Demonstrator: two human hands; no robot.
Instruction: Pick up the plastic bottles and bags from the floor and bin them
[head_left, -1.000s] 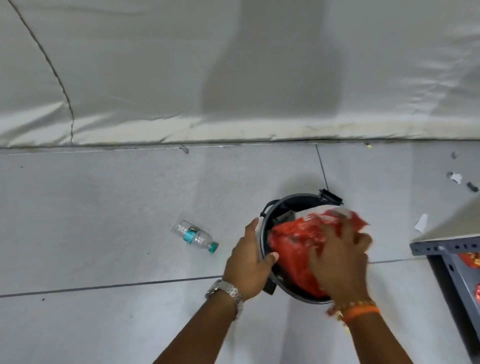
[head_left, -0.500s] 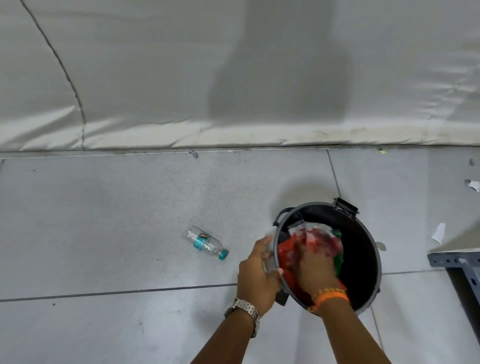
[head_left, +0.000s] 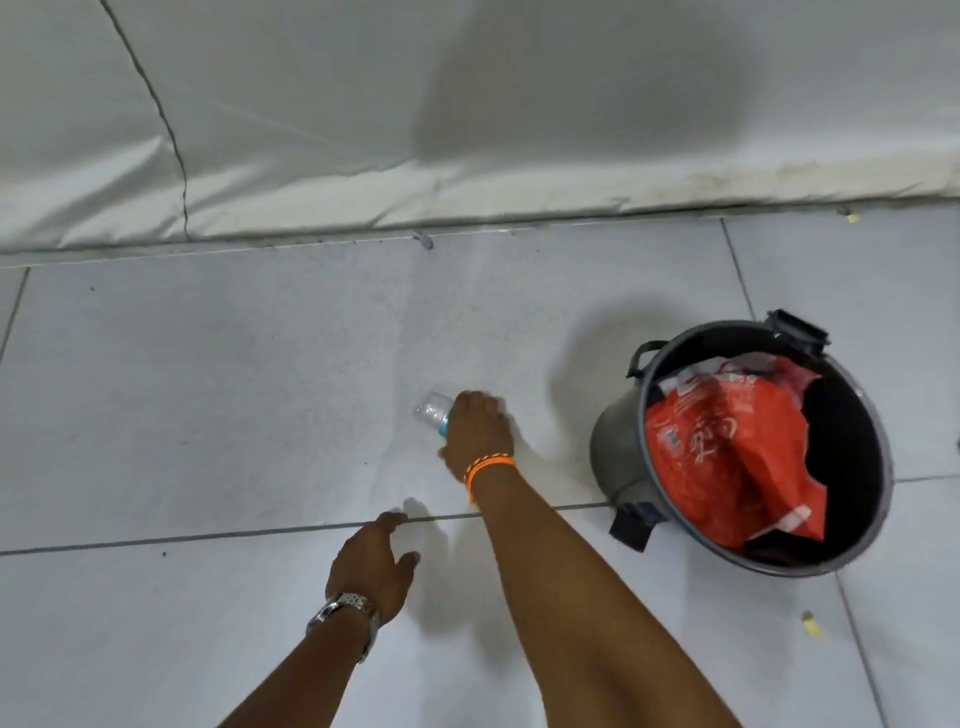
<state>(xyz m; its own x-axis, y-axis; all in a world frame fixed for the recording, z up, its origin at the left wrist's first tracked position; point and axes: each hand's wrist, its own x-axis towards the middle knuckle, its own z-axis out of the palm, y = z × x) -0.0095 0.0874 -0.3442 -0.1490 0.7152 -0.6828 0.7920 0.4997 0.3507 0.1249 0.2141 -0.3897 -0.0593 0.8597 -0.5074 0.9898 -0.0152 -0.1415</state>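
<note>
A small clear plastic bottle (head_left: 432, 409) with a teal label lies on the grey tiled floor. My right hand (head_left: 479, 432), with an orange band on the wrist, is wrapped over it, so only the bottle's base end shows. My left hand (head_left: 375, 564), wearing a metal watch, hovers over the floor nearer to me with fingers apart and nothing in it. The dark round bin (head_left: 618, 447) stands to the right of both hands. A crumpled red plastic bag (head_left: 727, 457) fills much of its inside.
A white fabric wall (head_left: 467, 130) runs along the far edge of the floor. Small scraps of litter (head_left: 810, 623) lie on the tiles right of the bin. Bare tiled floor (head_left: 182, 389) stretches to the left.
My right hand has left the red bag in the bin and reached left onto the bottle. My left hand has let go of the bin's rim. The view has shifted left.
</note>
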